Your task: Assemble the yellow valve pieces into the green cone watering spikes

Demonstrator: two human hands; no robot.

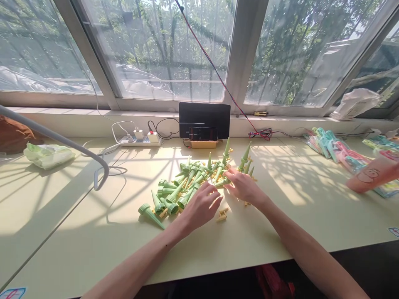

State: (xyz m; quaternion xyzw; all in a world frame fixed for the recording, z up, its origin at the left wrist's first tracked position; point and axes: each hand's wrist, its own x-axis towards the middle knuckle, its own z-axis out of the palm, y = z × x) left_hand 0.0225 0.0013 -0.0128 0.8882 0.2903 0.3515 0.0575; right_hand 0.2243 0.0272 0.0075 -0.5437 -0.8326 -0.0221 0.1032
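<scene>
A heap of green cone-shaped plastic spikes [181, 187] lies on the pale table [93, 232], mixed with small yellow pieces [222, 215]. Three spikes [245, 157] stand upright at the back of the heap. My left hand [202, 205] rests palm down on the heap's near right edge, fingers curled over the pieces; what it holds is hidden. My right hand [243, 185] sits just right of it, fingers pinched on a green spike [222, 182] that lies flat.
A dark tablet [204, 120] and a phone on a stand are at the back by the window. A power strip [140, 139] with cables lies left of them. A green packet [48, 154] is far left. Coloured packaged items [336, 149] lie at right.
</scene>
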